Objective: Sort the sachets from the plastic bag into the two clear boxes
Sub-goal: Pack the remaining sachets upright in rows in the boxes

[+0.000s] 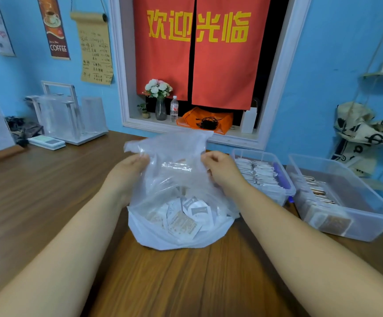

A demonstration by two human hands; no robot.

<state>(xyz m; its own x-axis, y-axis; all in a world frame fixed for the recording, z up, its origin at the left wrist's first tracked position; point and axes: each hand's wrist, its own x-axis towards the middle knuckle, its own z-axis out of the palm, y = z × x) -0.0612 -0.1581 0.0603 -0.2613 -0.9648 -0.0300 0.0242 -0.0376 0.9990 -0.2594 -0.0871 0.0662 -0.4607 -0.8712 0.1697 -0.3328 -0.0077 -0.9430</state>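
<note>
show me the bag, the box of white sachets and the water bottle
bag (154, 239), head view, lower wall
box of white sachets (277, 197), head view, front wall
water bottle (174, 109), head view, middle of its body

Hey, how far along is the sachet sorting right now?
Done: the white-sachet box and brown-sachet box already hold rows. In hand: left hand and right hand pinch the plastic bag open. Left: a pile of mixed sachets lies inside it.
</note>
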